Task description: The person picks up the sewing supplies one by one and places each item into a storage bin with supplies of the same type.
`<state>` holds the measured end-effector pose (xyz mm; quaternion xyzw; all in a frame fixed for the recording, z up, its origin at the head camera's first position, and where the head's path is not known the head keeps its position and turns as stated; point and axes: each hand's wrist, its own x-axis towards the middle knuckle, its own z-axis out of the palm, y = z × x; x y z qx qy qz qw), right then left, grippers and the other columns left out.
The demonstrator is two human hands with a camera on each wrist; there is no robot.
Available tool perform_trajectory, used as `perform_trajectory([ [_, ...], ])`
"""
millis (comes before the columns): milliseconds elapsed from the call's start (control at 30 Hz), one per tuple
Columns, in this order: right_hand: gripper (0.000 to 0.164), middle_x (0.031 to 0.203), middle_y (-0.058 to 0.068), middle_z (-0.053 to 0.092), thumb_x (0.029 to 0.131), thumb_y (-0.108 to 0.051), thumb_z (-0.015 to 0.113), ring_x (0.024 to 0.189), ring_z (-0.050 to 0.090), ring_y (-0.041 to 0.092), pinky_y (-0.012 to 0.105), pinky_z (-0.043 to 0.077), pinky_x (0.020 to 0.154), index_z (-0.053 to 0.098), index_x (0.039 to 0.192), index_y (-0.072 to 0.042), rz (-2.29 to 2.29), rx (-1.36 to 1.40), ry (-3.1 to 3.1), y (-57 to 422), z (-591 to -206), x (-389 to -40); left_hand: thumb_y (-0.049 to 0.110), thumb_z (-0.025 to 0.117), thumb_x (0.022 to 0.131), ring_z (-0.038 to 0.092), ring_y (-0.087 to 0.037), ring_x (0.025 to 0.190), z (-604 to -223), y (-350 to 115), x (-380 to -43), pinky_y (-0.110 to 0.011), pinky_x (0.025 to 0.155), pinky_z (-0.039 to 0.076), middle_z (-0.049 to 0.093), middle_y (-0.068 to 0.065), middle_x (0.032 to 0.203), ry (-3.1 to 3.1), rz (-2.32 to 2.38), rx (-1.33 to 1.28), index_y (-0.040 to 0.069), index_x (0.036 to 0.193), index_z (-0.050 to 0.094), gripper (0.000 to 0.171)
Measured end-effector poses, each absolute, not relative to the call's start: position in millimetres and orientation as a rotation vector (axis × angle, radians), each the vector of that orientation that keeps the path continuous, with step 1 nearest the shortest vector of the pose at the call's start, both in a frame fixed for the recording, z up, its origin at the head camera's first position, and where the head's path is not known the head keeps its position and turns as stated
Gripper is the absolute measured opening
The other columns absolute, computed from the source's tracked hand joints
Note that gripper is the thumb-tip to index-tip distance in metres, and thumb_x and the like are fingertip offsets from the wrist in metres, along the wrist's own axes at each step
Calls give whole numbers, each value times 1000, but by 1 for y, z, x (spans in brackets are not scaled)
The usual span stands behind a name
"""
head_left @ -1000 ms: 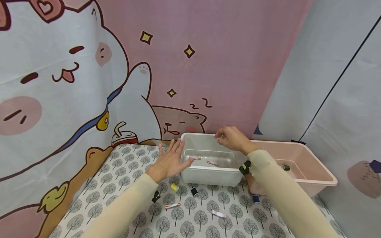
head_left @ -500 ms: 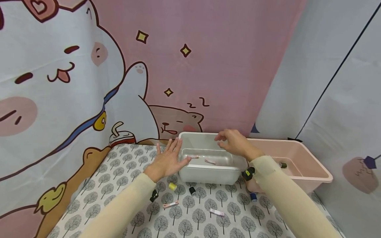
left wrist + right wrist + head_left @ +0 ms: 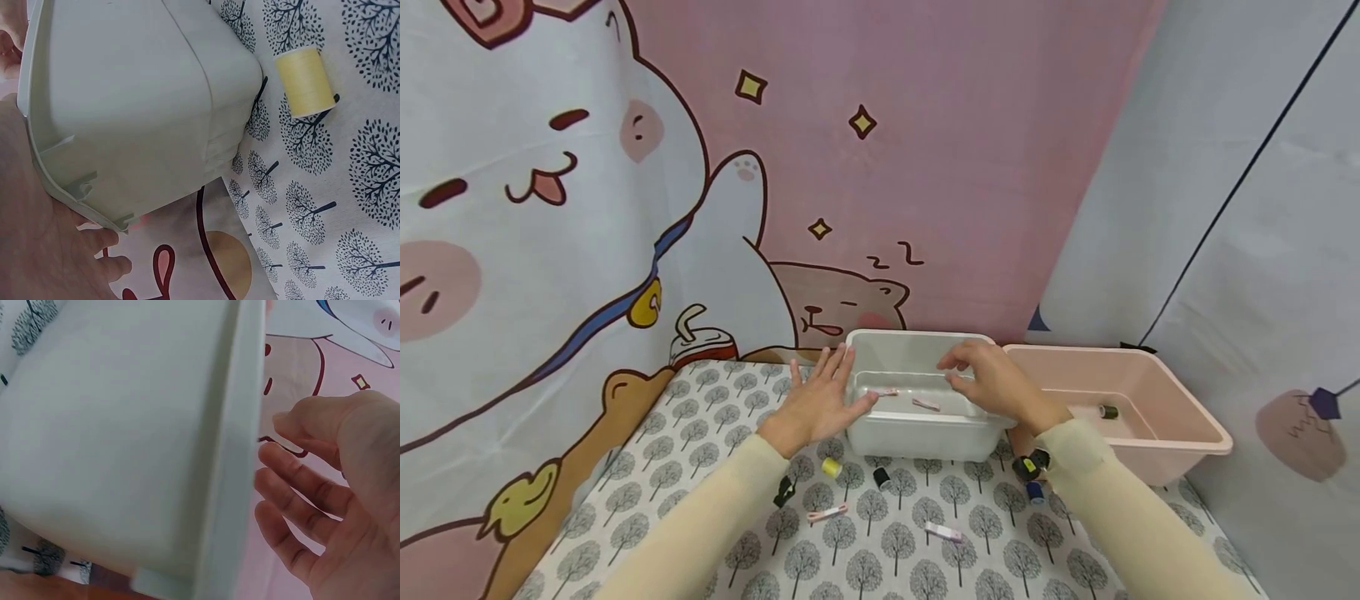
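My left hand (image 3: pixel 820 403) lies at the left end of a white plastic bin (image 3: pixel 925 437), its fingers spread and straight along the rim. In the left wrist view, the palm is close against that rim. Above the bin's right end is my right hand (image 3: pixel 992 379), fingers loosely bent and nothing between them, as the right wrist view also shows. Two small pinkish thread bundles (image 3: pixel 927 405) lie on the bin floor. On the cloth in front are a yellow thread spool (image 3: pixel 831 467), a black spool (image 3: pixel 882 477), a salmon bundle (image 3: pixel 827 513) and a pale lilac bundle (image 3: pixel 943 532).
A pink bin (image 3: pixel 1180 429) stands to the right of the white one, with a dark green spool (image 3: pixel 1108 412) inside. A blue spool (image 3: pixel 1036 492) lies near my right wrist. Behind the tree-print cloth (image 3: pixel 880 558) hangs a cartoon curtain (image 3: pixel 955 208).
My right hand has sunk slightly over the white bin's right end. My left hand stays at the rim. The head view has shifted a little, moving the scene leftward.
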<state>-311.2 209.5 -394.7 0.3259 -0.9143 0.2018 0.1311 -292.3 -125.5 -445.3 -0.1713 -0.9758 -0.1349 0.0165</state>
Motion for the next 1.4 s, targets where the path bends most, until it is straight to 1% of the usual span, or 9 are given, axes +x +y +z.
perform_trajectory([
  [133, 16, 116, 9, 87, 104, -5, 83, 106, 81, 33, 52, 70, 96, 87, 119, -10, 602, 949, -2626, 207, -402, -301, 95, 19, 108, -1, -35, 186, -447, -127, -293, -84, 140, -13, -4, -3, 197, -3036, -426, -528, 17, 189, 4, 113],
  [333, 18, 115, 3, 85, 104, -6, 83, 104, 81, 28, 46, 69, 90, 87, 120, -13, 622, 915, -2575, 209, -413, -285, 94, 18, 109, 0, -35, 186, -447, -126, -294, -84, 140, -12, -2, -4, 198, -3026, -425, -535, 18, 189, 2, 111],
  [500, 22, 115, 5, 82, 104, -7, 83, 106, 80, 29, 44, 68, 89, 86, 126, -12, 634, 901, -2551, 209, -421, -269, 95, 17, 108, 0, -35, 186, -446, -126, -294, -85, 140, -11, -4, -3, 197, -3027, -431, -533, 16, 189, 5, 113],
  [633, 24, 117, 6, 81, 103, -9, 86, 106, 79, 25, 43, 69, 87, 85, 127, -12, 654, 913, -2508, 206, -427, -259, 95, 18, 109, 0, -35, 186, -447, -127, -294, -85, 140, -12, -4, -3, 198, -3029, -441, -526, 18, 189, 3, 112],
  [867, 33, 128, 7, 82, 98, -10, 92, 116, 81, 28, 53, 70, 102, 84, 130, -9, 639, 1010, -2373, 204, -439, -250, 94, 18, 109, 1, -35, 186, -448, -127, -295, -86, 140, -9, -4, -3, 198, -3027, -434, -531, 19, 189, 1, 111],
  [933, 36, 130, 9, 82, 97, -11, 93, 117, 81, 30, 54, 70, 103, 83, 132, -8, 641, 1036, -2341, 204, -443, -248, 94, 18, 109, 1, -35, 186, -448, -127, -296, -86, 140, -8, -4, -4, 198, -3025, -433, -532, 19, 189, 1, 111],
  [1100, 50, 145, 9, 80, 97, -19, 93, 131, 79, 33, 60, 65, 112, 80, 144, -12, 583, 1010, -2336, 203, -455, -235, 94, 18, 109, 1, -34, 186, -448, -125, -297, -86, 140, -8, -4, -4, 198, -3025, -435, -536, 18, 189, 3, 112],
  [1200, 58, 157, 9, 75, 98, -24, 93, 141, 74, 35, 64, 62, 117, 76, 153, -17, 531, 987, -2351, 202, -460, -226, 94, 19, 109, 1, -34, 186, -448, -124, -297, -86, 140, -8, -3, -4, 198, -3024, -445, -535, 17, 189, 4, 112],
  [1400, 70, 172, 7, 64, 100, -32, 91, 154, 65, 36, 64, 53, 130, 67, 165, -22, 460, 1024, -2366, 202, -467, -215, 92, 24, 110, 4, -35, 186, -448, -125, -295, -86, 140, -8, -2, -4, 198, -3012, -466, -525, 16, 189, 7, 111],
])
